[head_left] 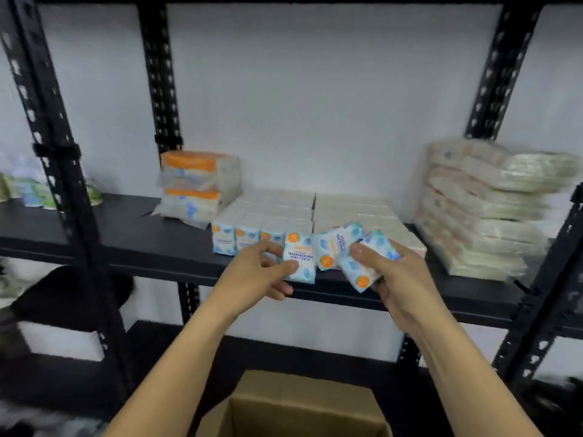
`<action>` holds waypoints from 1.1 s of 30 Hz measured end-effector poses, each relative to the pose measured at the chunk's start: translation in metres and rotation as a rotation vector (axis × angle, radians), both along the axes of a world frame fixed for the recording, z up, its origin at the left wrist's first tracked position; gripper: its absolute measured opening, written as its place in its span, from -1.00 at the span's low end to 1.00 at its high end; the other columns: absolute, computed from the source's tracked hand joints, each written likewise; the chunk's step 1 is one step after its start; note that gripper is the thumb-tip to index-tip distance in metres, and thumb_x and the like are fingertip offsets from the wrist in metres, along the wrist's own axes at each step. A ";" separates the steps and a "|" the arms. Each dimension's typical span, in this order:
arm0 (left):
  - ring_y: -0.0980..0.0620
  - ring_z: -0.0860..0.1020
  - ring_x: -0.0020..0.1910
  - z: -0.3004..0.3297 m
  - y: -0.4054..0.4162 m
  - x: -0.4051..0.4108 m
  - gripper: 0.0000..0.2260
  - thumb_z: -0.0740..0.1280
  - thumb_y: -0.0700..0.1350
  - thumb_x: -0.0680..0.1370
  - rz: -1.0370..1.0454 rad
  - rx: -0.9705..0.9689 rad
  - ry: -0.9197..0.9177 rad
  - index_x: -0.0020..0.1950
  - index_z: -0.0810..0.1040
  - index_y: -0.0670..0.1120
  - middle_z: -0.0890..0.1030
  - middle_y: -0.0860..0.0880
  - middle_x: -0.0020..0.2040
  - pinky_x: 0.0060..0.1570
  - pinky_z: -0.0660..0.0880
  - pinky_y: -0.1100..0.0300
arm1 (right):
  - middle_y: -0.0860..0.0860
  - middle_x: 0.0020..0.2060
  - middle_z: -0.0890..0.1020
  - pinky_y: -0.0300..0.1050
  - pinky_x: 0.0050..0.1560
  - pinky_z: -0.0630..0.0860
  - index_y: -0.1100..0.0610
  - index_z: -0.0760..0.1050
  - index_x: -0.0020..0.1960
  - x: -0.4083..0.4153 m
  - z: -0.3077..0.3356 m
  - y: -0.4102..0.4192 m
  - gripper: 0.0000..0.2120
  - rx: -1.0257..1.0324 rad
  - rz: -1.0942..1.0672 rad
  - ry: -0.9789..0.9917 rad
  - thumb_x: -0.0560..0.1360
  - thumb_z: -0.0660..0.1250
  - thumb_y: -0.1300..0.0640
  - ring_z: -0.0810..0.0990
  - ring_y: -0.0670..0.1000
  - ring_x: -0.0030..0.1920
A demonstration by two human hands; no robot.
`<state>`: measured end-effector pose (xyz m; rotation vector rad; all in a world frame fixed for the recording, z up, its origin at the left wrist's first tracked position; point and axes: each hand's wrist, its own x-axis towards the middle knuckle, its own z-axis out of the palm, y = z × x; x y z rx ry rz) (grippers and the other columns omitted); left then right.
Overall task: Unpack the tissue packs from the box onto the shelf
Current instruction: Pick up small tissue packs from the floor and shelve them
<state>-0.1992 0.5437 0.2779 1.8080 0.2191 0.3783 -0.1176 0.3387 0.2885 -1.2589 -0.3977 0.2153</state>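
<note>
My left hand [263, 272] grips one small white, blue and orange mini tissue pack [300, 258], held upright at the front edge of the black shelf [151, 244]. To its right, my right hand [391, 272] holds a fanned bunch of tissue packs [348, 257] of the same kind, tilted. Behind both hands, rows of tissue packs [271, 216] stand on the shelf. An open cardboard box [299, 408] sits below my forearms at the bottom middle; its inside is in shadow.
Two larger orange-topped tissue bundles [197, 184] are stacked at the back left of the shelf. A tall pile of pale wrapped packs [482, 209] fills the right end. Black perforated uprights [53, 152] frame the bay. Blurred items lie on the neighbouring shelf [25, 187] to the left.
</note>
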 end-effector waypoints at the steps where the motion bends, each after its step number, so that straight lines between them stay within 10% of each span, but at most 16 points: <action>1: -0.09 0.69 -0.26 0.007 0.015 -0.006 -0.79 0.44 -0.10 0.52 0.039 -0.004 -0.016 0.10 0.51 -0.05 0.67 -0.18 -0.14 -0.22 0.63 0.11 | 0.11 -0.09 0.75 -0.17 -0.20 0.63 0.20 0.65 0.05 -0.001 0.009 0.018 -0.77 -0.001 0.029 -0.020 0.40 0.49 0.23 0.73 0.04 -0.13; 16: 0.05 0.60 -0.37 0.017 0.219 -0.008 -0.83 0.43 0.00 0.51 0.464 0.140 -0.040 0.02 0.59 -0.06 0.69 -0.08 -0.12 -0.45 0.44 0.19 | 0.04 -0.15 0.75 0.24 0.00 0.64 0.11 0.66 0.00 0.045 0.075 0.231 -0.67 -0.312 0.103 -0.305 0.29 0.63 0.09 0.74 0.08 -0.12; 25: -0.01 0.62 -0.03 -0.011 0.273 0.034 -0.93 0.41 0.02 0.52 0.557 0.231 0.055 -0.12 0.64 0.06 0.69 0.01 -0.05 -0.03 0.53 0.13 | 0.03 -0.08 0.61 -0.33 -0.53 0.41 0.14 0.55 0.12 0.083 0.095 0.303 -0.52 -0.803 0.124 -0.781 0.28 0.63 0.09 0.59 -0.06 -0.24; 33: 0.03 0.56 -0.08 -0.029 0.294 0.065 -0.84 0.36 0.10 0.53 0.621 0.327 0.121 0.01 0.61 0.06 0.61 0.08 -0.04 -0.09 0.51 0.12 | -0.02 0.05 0.54 0.02 0.04 0.55 0.00 0.50 0.29 0.089 0.095 0.368 -0.46 -1.486 0.492 -1.436 0.36 0.57 0.14 0.53 0.04 0.02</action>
